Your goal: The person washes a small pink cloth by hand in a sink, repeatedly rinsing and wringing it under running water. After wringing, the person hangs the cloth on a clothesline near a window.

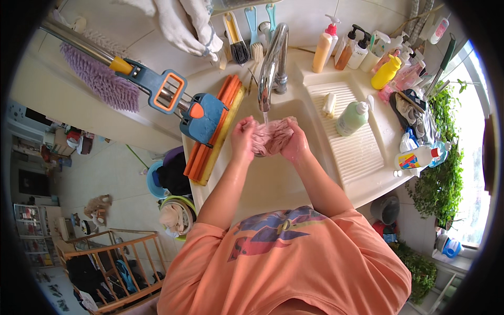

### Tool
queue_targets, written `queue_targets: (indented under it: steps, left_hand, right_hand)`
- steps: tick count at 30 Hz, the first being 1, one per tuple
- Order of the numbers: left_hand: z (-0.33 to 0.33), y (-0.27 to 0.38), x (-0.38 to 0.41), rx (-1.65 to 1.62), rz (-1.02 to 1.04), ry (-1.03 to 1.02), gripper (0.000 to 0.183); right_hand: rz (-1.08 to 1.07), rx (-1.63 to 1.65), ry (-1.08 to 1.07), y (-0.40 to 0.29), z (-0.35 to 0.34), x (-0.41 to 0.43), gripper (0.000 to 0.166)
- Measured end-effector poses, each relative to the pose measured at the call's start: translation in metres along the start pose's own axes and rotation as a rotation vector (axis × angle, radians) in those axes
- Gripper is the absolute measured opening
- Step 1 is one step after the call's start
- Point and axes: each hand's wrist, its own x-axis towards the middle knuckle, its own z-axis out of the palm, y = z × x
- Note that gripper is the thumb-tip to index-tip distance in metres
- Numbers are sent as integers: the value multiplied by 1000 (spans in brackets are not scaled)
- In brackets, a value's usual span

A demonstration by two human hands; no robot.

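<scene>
A bunched, wet pink cloth (271,137) is held between my two hands, over the basin of a cream laundry sink (275,189). My left hand (243,138) grips its left end with curled fingers. On the other side my right hand (295,141) holds the right end, palm turned inward. Water runs onto the cloth from the curved chrome faucet (267,71) just above it. The drain is mostly hidden beneath the cloth.
The ribbed washboard (350,153) at right bears a soap bar (329,103) and a green pump bottle (352,118). A sponge mop (208,122) leans across the left rim. Brushes (238,43) hang behind; bottles (323,51) and shoes (419,114) crowd the back and right edges.
</scene>
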Motion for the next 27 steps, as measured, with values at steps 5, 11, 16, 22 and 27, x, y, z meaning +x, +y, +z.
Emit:
queue_targets:
  steps: [5, 11, 16, 22, 27]
  left_hand:
    - [52, -24, -55, 847, 596, -226, 14]
    - [73, -6, -23, 1254, 450, -38, 21]
    - [65, 12, 7, 1303, 273, 127, 23]
    - [64, -16, -22, 1201, 279, 31, 21]
    - [16, -13, 30, 1034, 326, 117, 18]
  right_hand:
    - [-30, 333, -163, 41, -40, 52, 33]
    - [-84, 264, -508, 67, -30, 46, 34]
    - [255, -25, 88, 48, 1, 38, 27]
    - [-78, 192, -169, 50, -19, 40, 26]
    - [163, -99, 144, 34, -1, 31, 36]
